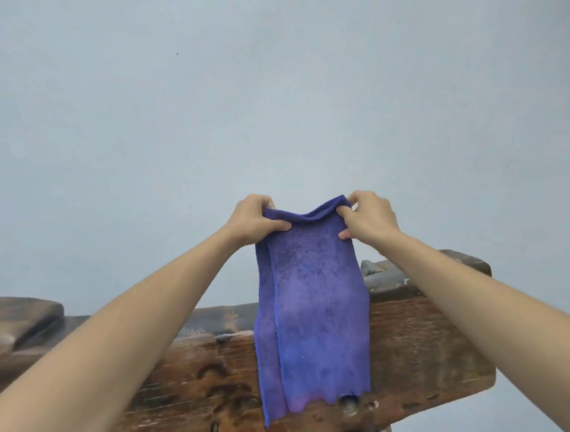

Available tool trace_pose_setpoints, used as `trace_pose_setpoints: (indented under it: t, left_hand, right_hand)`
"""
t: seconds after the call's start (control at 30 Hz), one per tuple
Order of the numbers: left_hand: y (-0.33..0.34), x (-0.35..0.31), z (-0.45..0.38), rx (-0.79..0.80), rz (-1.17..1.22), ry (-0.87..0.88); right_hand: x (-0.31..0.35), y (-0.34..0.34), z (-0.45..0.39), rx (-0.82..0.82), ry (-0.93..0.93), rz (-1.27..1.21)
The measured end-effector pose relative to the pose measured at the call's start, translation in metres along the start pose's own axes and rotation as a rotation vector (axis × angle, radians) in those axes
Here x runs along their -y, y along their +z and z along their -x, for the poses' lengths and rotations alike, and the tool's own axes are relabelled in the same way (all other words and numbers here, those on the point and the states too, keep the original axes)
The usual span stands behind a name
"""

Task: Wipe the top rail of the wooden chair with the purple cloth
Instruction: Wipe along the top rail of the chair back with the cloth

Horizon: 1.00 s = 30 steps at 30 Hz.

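Both arms are stretched forward and up, and the purple cloth (310, 301) hangs between the two hands like a small banner. The left hand (254, 219) pinches the cloth's top left corner, thumb laid across the front and fingers curled behind. The right hand (370, 217) does the same at the top right corner, fingers wrapped over the upper edge, thumb pressing the front. The top edge sags a little between them. The cloth is folded, a doubled strip showing down its left side, and it drops straight down in front of the wooden chair's top rail (428, 347). Whether it touches the wood cannot be told from here. The rail is dark, worn timber, scuffed and pitted, with pale scratches and stains across its face and a shiny wet-looking patch on its upper edge near the cloth. Behind everything stands a plain pale blue-grey wall (269, 83), marked with a few tiny specks.
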State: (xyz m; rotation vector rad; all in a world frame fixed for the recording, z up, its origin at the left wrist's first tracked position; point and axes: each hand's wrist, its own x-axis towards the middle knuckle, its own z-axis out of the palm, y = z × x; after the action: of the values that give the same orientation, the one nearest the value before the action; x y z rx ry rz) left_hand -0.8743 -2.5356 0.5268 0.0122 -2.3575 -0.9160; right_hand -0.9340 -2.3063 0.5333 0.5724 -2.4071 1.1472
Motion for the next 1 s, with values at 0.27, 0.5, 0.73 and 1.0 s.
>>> trace_pose_setpoints:
  t: [0.27,0.5,0.73,1.0]
  left_hand:
    - [0.055,0.027,0.025,0.031,-0.303,-0.141]
    - [0.092,0.014,0.077,0.23,0.102,-0.275]
    - [0.1,-0.007,0.093,0.168,0.091,-0.25]
    - [0.111,-0.017,0.101,0.162,-0.072,-0.178]
  right_hand:
    - [-0.017,0.077,0.033,0.237,-0.06,0.313]
    - [-0.016,0.077,0.05,0.699,-0.359,0.547]
    - [-0.024,0.067,0.073,0.48,-0.396,0.572]
    - [-0.045,0.054,0.094,0.326,-0.354,0.653]
